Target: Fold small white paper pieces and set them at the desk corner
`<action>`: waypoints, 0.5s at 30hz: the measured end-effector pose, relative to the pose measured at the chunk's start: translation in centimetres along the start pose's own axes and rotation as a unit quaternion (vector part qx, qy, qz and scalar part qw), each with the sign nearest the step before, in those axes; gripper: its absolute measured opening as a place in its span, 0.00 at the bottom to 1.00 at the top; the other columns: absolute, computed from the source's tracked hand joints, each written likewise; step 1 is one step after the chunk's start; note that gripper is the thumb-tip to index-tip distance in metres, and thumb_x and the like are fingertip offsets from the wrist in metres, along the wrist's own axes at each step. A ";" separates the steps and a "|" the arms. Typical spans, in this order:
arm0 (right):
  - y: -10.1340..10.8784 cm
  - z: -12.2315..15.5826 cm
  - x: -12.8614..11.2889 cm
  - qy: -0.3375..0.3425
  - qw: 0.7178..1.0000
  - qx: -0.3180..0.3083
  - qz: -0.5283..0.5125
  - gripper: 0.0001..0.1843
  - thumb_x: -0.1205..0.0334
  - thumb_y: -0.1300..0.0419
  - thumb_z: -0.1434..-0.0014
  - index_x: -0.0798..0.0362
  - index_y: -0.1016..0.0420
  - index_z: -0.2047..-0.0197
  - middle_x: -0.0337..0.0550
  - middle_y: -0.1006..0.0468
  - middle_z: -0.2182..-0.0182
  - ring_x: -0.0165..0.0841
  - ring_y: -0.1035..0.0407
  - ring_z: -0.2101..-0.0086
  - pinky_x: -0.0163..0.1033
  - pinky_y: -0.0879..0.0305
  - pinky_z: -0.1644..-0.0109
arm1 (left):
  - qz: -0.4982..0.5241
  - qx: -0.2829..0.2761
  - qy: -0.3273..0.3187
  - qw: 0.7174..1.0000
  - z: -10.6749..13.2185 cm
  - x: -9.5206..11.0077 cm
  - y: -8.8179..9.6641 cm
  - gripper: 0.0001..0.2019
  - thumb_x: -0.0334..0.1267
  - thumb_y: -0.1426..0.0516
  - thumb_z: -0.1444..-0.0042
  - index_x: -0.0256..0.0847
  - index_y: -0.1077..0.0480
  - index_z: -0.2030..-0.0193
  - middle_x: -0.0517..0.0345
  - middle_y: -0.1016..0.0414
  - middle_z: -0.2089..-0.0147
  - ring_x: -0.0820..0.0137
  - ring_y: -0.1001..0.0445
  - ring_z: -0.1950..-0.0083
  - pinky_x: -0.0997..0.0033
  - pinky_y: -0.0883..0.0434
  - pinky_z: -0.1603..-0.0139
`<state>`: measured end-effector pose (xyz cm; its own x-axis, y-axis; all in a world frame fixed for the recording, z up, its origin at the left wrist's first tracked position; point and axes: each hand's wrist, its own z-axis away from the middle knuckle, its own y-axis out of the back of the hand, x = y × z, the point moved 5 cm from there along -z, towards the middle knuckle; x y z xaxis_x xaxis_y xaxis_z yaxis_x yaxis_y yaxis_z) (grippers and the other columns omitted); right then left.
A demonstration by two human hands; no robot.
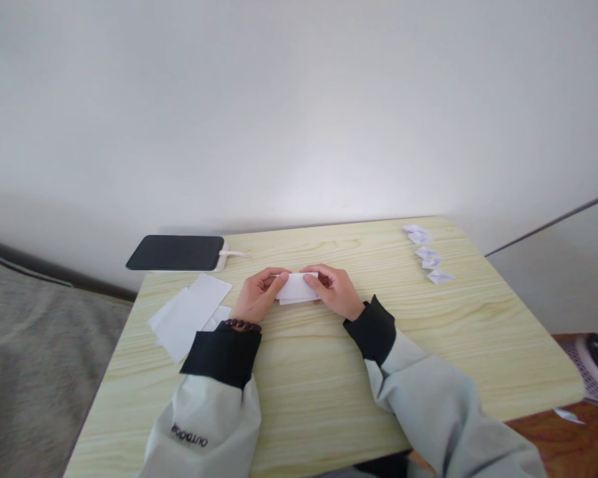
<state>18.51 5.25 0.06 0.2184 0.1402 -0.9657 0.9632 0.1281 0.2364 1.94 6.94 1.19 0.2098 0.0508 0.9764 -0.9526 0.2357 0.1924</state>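
A small folded white paper [297, 288] lies on the light wooden table [329, 358] at its middle. My left hand [259, 297] pinches the paper's left end, fingers curled over its top edge. My right hand [335, 289] grips the right end the same way, thumb and fingers pressed on the fold. Both hands rest on the tabletop. A dark bead bracelet [242, 325] circles my left wrist.
A stack of flat white sheets [189, 315] lies left of my hands. A black phone [176, 253] with a white cable [235, 253] overhangs the table's back left corner. Several small folded paper pieces [427, 255] sit at the back right. A white wall stands behind.
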 end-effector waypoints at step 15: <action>-0.1 0.1 0.2 0.005 1.000 -0.011 -0.013 0.17 0.52 0.44 0.42 0.53 0.26 0.55 0.37 0.35 0.78 0.26 0.37 0.78 0.30 0.31 0.80 | 0.003 -0.005 -0.009 1.000 0.1 -0.1 -0.2 0.23 0.54 0.40 0.55 0.34 0.28 0.61 0.58 0.27 0.76 0.74 0.33 0.77 0.76 0.39 0.78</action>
<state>18.52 5.20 -0.18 0.1909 0.1457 -0.9707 0.9651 0.1527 0.2127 2.15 6.82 1.10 0.2004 0.0355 0.9791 -0.9513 0.2459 0.1857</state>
